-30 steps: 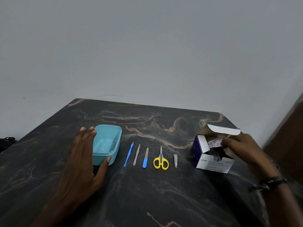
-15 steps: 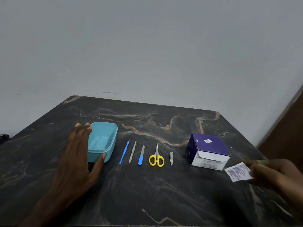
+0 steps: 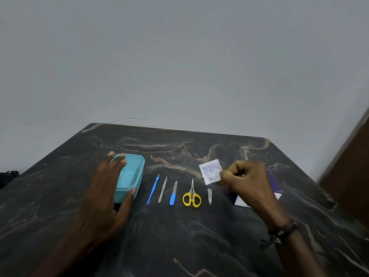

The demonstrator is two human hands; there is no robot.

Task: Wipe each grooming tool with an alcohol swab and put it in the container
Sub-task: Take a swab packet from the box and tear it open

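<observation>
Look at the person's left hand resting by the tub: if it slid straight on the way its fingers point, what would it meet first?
The left hand points away along the teal tub, whose near wall its thumb already touches. Beyond the fingertips lies only bare table, then probably the wall; depth is unclear.

Desk (image 3: 199, 236): your work surface is dark marble with tan veins.
Left side: a teal container (image 3: 137, 177) sits open.
Middle row, left to right: blue-handled tool (image 3: 152, 189), metal tool (image 3: 162, 189), blue-handled file (image 3: 173, 193), yellow scissors (image 3: 191, 197), nail clipper (image 3: 209, 196).
Right side: a purple-and-white box (image 3: 276, 188), mostly hidden from you.
</observation>
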